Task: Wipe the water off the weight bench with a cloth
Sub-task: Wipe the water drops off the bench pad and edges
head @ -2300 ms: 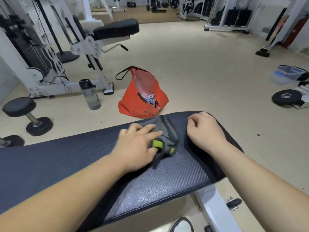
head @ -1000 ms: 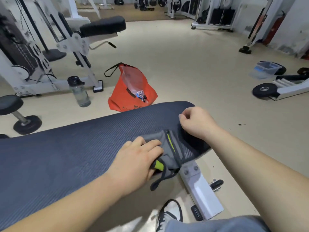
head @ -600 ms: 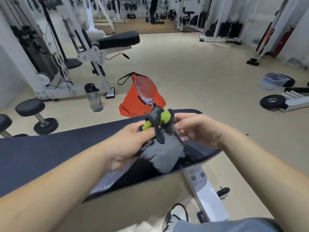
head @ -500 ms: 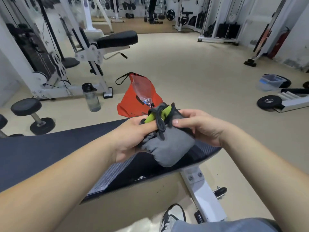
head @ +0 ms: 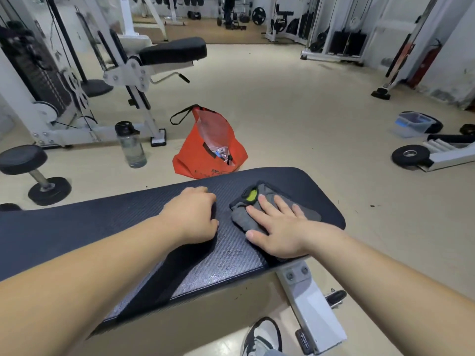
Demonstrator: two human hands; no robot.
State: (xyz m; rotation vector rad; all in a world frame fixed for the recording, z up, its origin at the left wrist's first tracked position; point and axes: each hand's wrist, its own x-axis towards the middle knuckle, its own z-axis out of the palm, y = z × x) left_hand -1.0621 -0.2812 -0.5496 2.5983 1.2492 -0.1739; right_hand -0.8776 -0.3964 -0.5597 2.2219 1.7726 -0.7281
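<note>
The right hand (head: pixel 280 232) lies flat, palm down, on a grey cloth (head: pixel 253 214), its fingers (head: pixel 267 204) spread and straight across the fabric, so its grip is released: it presses the cloth rather than clasping it. The cloth is bunched, with a lime-green tab (head: pixel 251 197) and dark trim at its far edge, and it sits near the right end of the weight bench (head: pixel 102 222). The left hand (head: pixel 195 214) rests just to the left of the cloth, apart from it, with its fingers curled under into a loose fist against the padding; it is clenched on nothing that can be seen.

The surface is dark blue and ribbed, running from the left edge across to a rounded right end. Along its near side, between the two forearms, the padding has a paler, shiny patch (head: pixel 213 268). A white metal support (head: pixel 308 304) comes down from under the right end, and a grey and white shoe (head: pixel 259 337) shows on the floor (head: pixel 295 111) beside it.

On the floor beyond the far side of the surface stands an orange bag (head: pixel 198 155) with a black strap, open at the top. To its left is a clear water bottle (head: pixel 131 145) with a black cap, and farther left a small black round stool (head: pixel 23 160). A white exercise machine (head: pixel 123 73) with a black pad stands behind them. At the far right lie a black weight plate (head: pixel 408 156) and a clear plastic box (head: pixel 411 124).
</note>
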